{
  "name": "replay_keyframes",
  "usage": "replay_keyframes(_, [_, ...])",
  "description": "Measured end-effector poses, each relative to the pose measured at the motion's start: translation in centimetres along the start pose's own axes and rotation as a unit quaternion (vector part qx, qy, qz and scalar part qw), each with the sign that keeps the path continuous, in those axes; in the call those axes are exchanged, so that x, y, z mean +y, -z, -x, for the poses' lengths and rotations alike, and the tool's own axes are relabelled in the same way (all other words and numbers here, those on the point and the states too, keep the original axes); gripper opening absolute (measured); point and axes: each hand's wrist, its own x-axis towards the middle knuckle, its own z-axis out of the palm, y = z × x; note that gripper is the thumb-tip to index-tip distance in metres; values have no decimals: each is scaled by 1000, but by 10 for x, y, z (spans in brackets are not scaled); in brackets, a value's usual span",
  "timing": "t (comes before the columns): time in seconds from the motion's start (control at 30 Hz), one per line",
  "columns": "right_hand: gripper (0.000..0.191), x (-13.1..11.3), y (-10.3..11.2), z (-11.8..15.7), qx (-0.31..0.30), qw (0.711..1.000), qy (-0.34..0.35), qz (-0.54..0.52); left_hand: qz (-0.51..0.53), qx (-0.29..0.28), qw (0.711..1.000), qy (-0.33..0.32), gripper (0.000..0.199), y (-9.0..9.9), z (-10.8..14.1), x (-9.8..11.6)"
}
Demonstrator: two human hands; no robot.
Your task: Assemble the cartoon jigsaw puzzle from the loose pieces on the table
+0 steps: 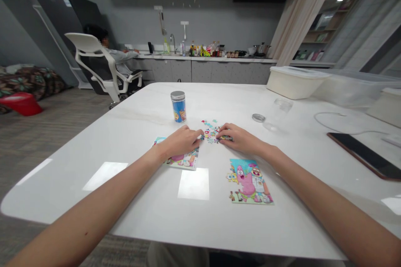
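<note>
Loose jigsaw pieces (208, 125) lie in a small pile on the glossy white table (213, 225). At their nine o'clock edge the person's left hand (185, 138) has bent fingers; whether it pinches a piece cannot be told. At three o'clock the right hand (237, 137) curls over pieces, its grip equally unclear. The partly assembled jigsaw puzzle (249, 181) lies at five o'clock, the lidded jar (178, 108) at ten.
</note>
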Motion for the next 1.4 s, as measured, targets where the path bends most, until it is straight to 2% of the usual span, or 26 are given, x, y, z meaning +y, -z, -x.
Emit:
replay_keyframes(0.1, [15,-3,1,-1,0,1000,1,-5,2,-2,1000,-4,23,0,0,2])
replay_keyframes(0.3, [20,-2,-2,-2,9,1000,2,2,29,28,999,7,28,-5,-1,1])
replay_keyframes(0.47, [16,-1,-3,-2,1,1000,-8,-8,41,44,998,11,27,-7,-1,3])
replay_keyframes(0.63, [9,-1,0,-1,1,1000,1,-8,23,68,996,60,37,-5,-2,6])
replay_keyframes(0.83, [10,-2,-3,-2,4,1000,7,5,89,57,990,94,22,-10,-8,2])
replay_keyframes(1.03, [21,1,-8,-3,29,999,-20,36,144,72,979,125,19,-10,-12,4])
replay_keyframes(1.13, [24,6,-7,-1,42,997,-37,51,201,101,960,168,20,-6,-13,2])
replay_keyframes(1.2, [26,10,-6,0,47,996,-49,62,243,136,937,212,21,-4,-13,-4])
replay_keyframes(1.4, [32,21,-6,6,22,992,-114,55,372,262,827,330,16,5,-15,-25])
